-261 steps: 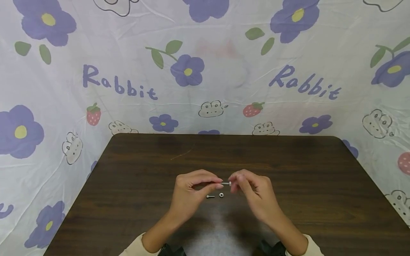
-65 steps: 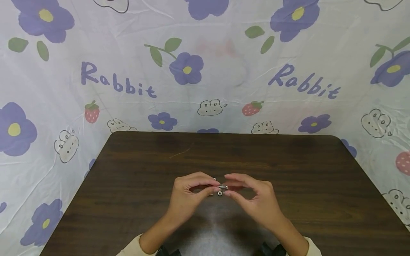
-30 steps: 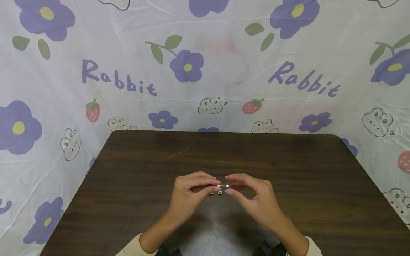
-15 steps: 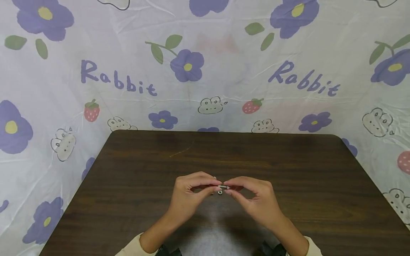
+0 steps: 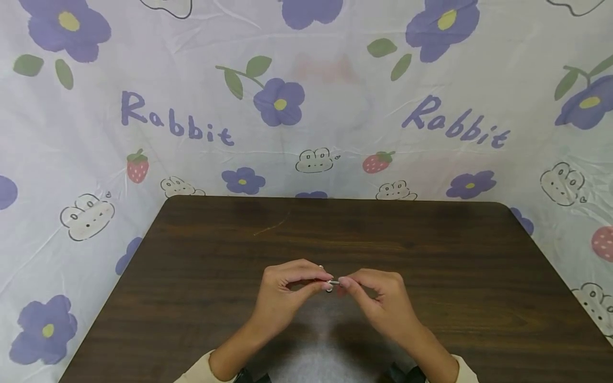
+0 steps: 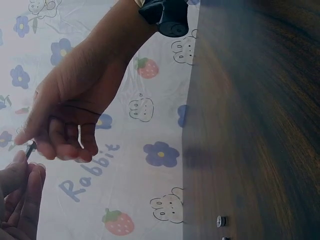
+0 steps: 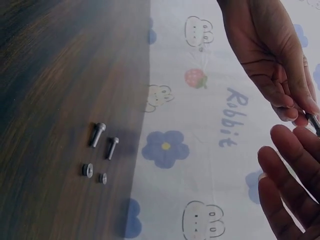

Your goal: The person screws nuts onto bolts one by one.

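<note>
Metal bolt (image 5: 334, 282) above worktop (image 5: 407, 234), between the hands: left hand (image 5: 289, 282) pinches one end, right hand (image 5: 378, 290) the other. Best: steady left, small right-fingertip turns, axis straight. Spare bolts (image 7: 98, 135), nuts (image 7: 88, 170) lie below.

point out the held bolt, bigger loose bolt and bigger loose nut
Held bolt (image 5: 334, 282): head view, visible shank
Bigger loose bolt (image 7: 97, 136): right wrist view, shank
Bigger loose nut (image 7: 87, 170): right wrist view, its middle
</note>
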The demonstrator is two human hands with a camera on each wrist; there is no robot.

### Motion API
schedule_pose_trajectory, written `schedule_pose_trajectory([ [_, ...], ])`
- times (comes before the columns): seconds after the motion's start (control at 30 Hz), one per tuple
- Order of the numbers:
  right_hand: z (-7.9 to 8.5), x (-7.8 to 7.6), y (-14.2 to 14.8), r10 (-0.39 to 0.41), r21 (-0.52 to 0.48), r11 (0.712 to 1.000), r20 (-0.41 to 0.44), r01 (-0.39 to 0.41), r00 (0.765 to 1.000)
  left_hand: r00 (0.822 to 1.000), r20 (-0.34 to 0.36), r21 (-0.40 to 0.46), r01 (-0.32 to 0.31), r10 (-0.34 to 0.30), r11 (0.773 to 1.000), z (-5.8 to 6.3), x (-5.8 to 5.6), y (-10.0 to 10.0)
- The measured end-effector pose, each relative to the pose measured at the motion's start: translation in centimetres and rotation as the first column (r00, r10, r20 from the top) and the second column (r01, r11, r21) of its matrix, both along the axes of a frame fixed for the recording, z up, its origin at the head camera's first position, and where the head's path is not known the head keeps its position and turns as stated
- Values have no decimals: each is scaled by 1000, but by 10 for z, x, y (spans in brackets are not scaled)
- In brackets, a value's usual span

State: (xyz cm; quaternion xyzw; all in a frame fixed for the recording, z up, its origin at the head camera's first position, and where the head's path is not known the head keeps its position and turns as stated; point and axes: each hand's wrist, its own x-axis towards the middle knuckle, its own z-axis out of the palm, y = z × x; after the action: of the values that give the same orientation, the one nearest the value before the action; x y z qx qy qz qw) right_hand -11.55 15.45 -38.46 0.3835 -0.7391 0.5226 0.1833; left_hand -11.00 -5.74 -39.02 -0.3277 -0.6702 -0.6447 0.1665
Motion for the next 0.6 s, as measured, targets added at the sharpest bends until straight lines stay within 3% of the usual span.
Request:
schedule_pose_trajectory([
  [0.2,0,1,1,-42,15,999,-17,43,999,1000,-9,6,-19,19,1000,0,-1,0],
  [0.47,-1,-2,-3,32,-10,999,-101,-34,994,999,17,13,-34,33,999,0,0,-3],
  [0.6,-1,-3,-3,22,-18,1000,-132,-24,991,999,26,14,-34,34,999,1,0,-3],
])
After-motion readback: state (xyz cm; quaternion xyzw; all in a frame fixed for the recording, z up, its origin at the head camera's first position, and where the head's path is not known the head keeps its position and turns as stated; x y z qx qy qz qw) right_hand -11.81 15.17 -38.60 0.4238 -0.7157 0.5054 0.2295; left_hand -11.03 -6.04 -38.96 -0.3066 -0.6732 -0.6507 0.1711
